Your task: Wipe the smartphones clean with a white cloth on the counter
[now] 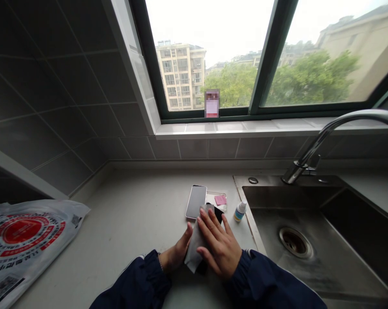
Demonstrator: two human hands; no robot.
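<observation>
While the right hand [218, 246] lies flat on grey cloth [196, 245], fingers slightly apart, I cannot tell the left hand's [174, 256] hidden grip; smartphone [196, 201] just beyond right fingertips

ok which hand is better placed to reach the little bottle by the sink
Probably the right hand: the little bottle stands just beyond it, on its side of the gray cloth. The left hand is farther off, though the right would first have to lift off the cloth.
</observation>
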